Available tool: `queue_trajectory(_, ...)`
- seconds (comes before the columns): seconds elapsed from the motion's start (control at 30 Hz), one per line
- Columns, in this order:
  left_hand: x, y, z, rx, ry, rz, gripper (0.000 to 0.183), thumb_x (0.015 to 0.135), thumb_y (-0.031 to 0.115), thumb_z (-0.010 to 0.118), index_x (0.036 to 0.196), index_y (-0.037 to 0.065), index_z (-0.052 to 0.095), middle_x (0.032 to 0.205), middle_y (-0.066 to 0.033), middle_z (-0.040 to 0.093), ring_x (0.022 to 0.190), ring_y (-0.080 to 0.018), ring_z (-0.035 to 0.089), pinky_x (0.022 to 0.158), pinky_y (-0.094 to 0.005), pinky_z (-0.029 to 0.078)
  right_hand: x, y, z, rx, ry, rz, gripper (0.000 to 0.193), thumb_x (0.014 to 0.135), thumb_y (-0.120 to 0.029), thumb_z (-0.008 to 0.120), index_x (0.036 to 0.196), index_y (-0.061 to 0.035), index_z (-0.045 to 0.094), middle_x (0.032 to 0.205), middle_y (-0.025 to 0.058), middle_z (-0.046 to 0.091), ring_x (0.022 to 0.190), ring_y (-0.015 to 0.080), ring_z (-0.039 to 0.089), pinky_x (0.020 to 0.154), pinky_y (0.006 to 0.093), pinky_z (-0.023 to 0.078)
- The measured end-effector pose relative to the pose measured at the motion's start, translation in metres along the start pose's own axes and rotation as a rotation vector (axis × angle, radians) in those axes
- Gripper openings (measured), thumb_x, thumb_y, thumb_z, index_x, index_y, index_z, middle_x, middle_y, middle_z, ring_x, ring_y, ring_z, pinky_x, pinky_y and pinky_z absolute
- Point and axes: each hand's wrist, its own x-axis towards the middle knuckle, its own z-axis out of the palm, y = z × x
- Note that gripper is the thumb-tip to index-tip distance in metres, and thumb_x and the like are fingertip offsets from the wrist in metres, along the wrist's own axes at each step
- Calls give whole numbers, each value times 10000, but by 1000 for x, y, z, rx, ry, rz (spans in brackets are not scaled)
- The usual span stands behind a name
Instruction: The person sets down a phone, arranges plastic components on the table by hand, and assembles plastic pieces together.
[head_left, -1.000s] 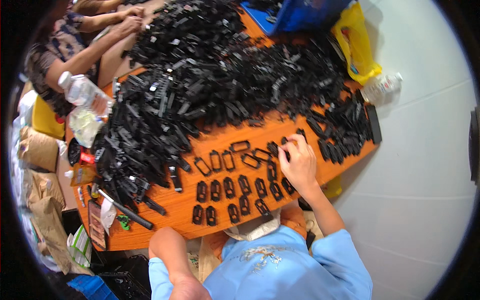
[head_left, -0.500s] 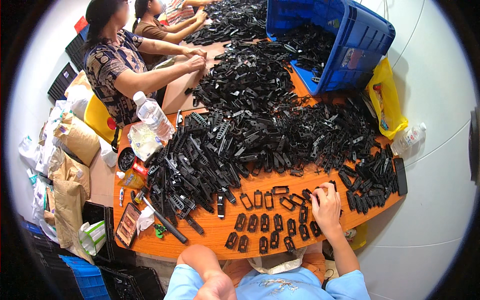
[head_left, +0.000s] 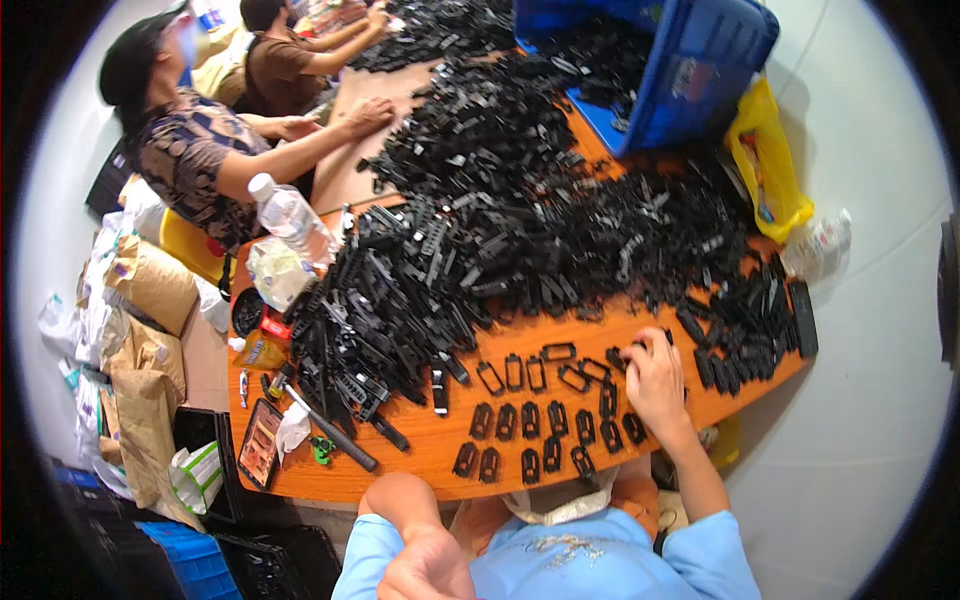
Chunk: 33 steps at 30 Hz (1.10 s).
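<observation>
My right hand (head_left: 655, 383) rests palm down on the orange table (head_left: 420, 455), fingers on small black plastic frames (head_left: 545, 418) laid out in rows near the front edge. Whether it grips one I cannot tell. My left hand (head_left: 428, 565) is close under the camera at the bottom, fingers curled into a fist, off the table, with nothing seen in it. A large heap of black plastic parts (head_left: 480, 240) covers the middle and far side of the table.
A blue crate (head_left: 690, 70) lies tipped at the far right, next to a yellow bag (head_left: 772, 170). A plastic water bottle (head_left: 288, 215) stands at the left edge. Two people sit at the far left, hands on the table. Bags and blue crates fill the floor at left.
The view has tilted up, showing more of the far table and the people. My right hand stays on the rows of frames, and my left fist has come closer to the camera.
</observation>
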Motion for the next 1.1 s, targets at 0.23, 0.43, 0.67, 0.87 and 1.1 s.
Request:
queue_trajectory(0.23,4,-1,1,21,-18,54,184,645,-113,574,609,42,481,604,5,511,518,-75,551,508,-190,420,52,20,12,110,116,49,172,761,-52,613,925,-19,572,982,119,513,772,296,540,690,396,422)
queue_trajectory(0.43,1,-7,0,36,14,59,179,653,-99,574,601,42,476,590,4,511,498,-77,549,505,-188,423,90,29,23,204,80,178,323,757,-110,650,1039,-6,531,1014,161,523,869,338,558,761,408,455)
queue_trajectory(0.67,5,1,-6,30,-36,104,206,652,-125,593,606,41,480,589,-3,518,510,-81,555,499,-203,432,99,35,38,244,23,242,420,726,-126,672,1097,-17,508,1020,204,542,949,385,535,813,417,443)
queue_trajectory(0.87,0,3,-7,26,-54,41,185,685,-114,589,624,44,511,607,-10,537,517,-96,566,506,-204,432,102,36,34,232,54,231,392,704,-110,681,1060,-22,543,948,152,555,770,278,573,717,361,467)
queue_trajectory(1.1,3,9,-5,40,-70,-32,149,785,31,542,638,55,544,622,-16,552,514,-107,568,514,-203,434,103,36,29,444,162,252,272,781,-102,631,1025,13,594,827,90,630,617,99,540,587,254,461)
